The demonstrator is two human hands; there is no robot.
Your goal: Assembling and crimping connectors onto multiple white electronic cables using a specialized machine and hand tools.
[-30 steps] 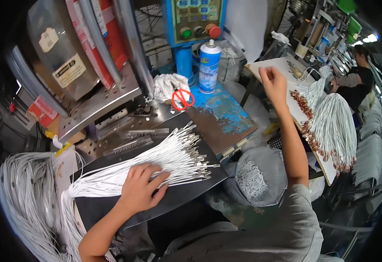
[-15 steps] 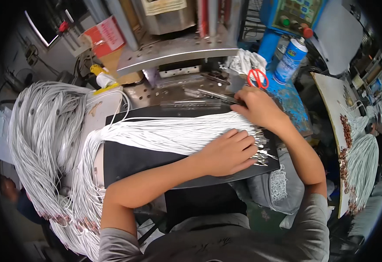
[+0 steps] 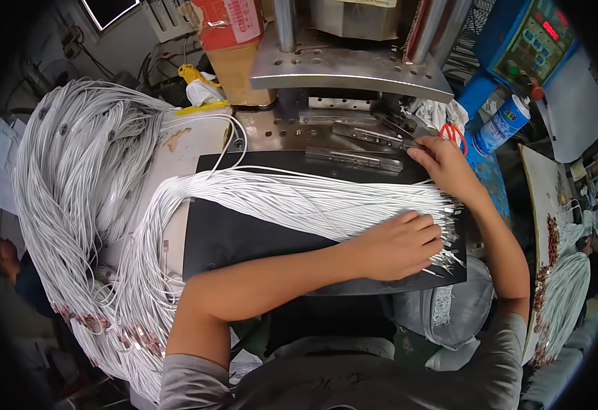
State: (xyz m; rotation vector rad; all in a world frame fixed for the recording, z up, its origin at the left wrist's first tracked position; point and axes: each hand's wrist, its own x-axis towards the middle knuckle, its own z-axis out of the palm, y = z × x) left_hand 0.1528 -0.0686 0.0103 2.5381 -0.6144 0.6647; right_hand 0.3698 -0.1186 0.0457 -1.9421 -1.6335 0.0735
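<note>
Pressing our left hand (image 3: 398, 244) flat, fingers spread slightly, we hold the white cable bundle (image 3: 299, 201) against the black mat (image 3: 244, 239). Our right hand (image 3: 442, 164) reaches the metal fixture bars (image 3: 374, 137), its fingers curled loosely together at their end.

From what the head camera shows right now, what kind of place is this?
Probably a factory workstation for assembling cables. A big bundle of thin white wires with metal terminal ends lies across a black work mat, under the left hand. Behind it stands a steel press machine with a blue control box.
</note>
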